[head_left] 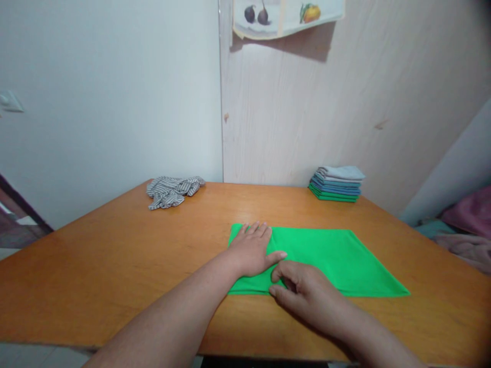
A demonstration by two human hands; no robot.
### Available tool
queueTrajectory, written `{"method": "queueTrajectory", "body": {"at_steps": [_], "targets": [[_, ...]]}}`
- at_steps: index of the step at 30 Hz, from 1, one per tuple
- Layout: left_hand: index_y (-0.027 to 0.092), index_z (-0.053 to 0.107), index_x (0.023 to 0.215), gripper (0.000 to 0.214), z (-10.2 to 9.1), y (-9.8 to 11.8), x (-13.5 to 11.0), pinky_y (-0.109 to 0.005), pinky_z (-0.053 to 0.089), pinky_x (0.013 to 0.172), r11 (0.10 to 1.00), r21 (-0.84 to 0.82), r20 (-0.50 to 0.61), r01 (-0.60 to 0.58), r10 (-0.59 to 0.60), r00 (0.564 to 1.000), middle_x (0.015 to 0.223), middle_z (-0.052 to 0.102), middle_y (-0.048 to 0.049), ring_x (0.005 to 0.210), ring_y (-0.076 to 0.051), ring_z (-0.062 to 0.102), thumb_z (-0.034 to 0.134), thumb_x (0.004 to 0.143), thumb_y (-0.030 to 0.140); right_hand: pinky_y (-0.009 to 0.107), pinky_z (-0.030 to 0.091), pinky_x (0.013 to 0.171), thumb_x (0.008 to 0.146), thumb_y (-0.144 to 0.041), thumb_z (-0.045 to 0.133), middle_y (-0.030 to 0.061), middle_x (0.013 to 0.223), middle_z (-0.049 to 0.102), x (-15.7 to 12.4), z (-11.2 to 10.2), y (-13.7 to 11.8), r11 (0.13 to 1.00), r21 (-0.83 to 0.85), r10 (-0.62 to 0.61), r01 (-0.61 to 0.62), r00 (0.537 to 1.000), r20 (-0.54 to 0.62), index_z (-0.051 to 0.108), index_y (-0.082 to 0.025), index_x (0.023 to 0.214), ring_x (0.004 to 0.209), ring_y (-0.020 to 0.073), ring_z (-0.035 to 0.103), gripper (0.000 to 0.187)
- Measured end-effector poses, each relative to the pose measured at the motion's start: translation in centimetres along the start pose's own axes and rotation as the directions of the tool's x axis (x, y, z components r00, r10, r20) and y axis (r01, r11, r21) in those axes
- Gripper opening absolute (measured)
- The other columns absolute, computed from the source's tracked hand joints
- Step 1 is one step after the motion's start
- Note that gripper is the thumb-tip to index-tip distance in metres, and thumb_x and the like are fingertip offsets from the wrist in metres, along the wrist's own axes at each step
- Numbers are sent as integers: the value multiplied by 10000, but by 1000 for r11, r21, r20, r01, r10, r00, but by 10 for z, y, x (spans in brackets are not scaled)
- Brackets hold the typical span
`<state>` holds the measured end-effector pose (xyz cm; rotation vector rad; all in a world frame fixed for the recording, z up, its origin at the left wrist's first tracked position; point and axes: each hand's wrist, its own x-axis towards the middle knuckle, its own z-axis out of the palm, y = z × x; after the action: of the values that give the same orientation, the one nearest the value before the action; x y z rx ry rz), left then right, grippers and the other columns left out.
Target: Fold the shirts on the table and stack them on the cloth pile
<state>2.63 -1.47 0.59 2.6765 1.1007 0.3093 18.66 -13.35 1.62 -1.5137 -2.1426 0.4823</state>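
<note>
A bright green cloth (337, 258), folded into a flat rectangle, lies on the wooden table (115, 266) in front of me. My left hand (251, 248) rests flat on the cloth's left end, fingers stretched out and together. My right hand (303, 291) sits at the cloth's near edge with its fingers curled in, pinching or pressing the green cloth near the left thumb.
A stack of folded blue, grey and green cloths (337, 183) stands at the back right of the table by the wall. A crumpled striped cloth (172, 190) lies at the back left. Pink bedding (470, 225) shows beyond the table's right edge.
</note>
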Motion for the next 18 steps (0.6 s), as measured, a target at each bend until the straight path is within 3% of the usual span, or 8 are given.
{"method": "queueTrajectory", "body": {"at_steps": [4, 7, 12, 15, 18], "targets": [[190, 292, 1557, 931, -3, 0, -1, -551, 52, 1190, 1000, 6, 27, -6, 6, 1000, 1622, 229, -125, 1499, -369, 149, 352, 856, 800, 243, 357, 600, 882, -295, 574, -33, 703, 601, -4, -4, -1, 990, 140, 18, -12, 999, -41, 659, -223, 863, 657, 134, 530, 112], [187, 318, 1548, 1000, -6, 1, -2, -555, 62, 1188, 1000, -3, 40, 10, -9, 999, 1616, 236, -141, 1496, -383, 152, 407, 796, 840, 253, 401, 627, 928, -379, 500, -16, 717, 615, -5, -21, 20, 969, 234, 118, -81, 982, -150, 647, -213, 810, 690, 151, 553, 252], [180, 292, 1560, 1092, -5, -2, 0, -566, 52, 1189, 1000, 3, 55, 9, -10, 998, 1620, 202, -143, 1498, -399, 122, 410, 740, 891, 307, 411, 638, 896, -515, 488, 29, 726, 641, -14, -77, 107, 910, -1, 369, -415, 811, -455, 652, -196, 844, 701, 200, 593, 363], [179, 278, 1565, 1121, -1, -6, 2, -564, 55, 1192, 1000, 25, 59, 4, -6, 998, 1622, 193, -139, 1498, -399, 119, 412, 722, 905, 329, 410, 624, 865, -527, 520, 93, 802, 688, -25, -106, 157, 753, -104, 536, -650, 696, -478, 652, -175, 872, 747, 244, 632, 376], [182, 263, 1569, 1132, 1, -8, 2, -552, 71, 1199, 998, 60, 60, -5, 1, 998, 1627, 175, -127, 1502, -383, 117, 383, 720, 920, 326, 419, 609, 816, -571, 591, 128, 835, 709, -31, -118, 183, 649, -106, 658, -753, 625, -420, 651, -162, 857, 780, 266, 655, 415]]}}
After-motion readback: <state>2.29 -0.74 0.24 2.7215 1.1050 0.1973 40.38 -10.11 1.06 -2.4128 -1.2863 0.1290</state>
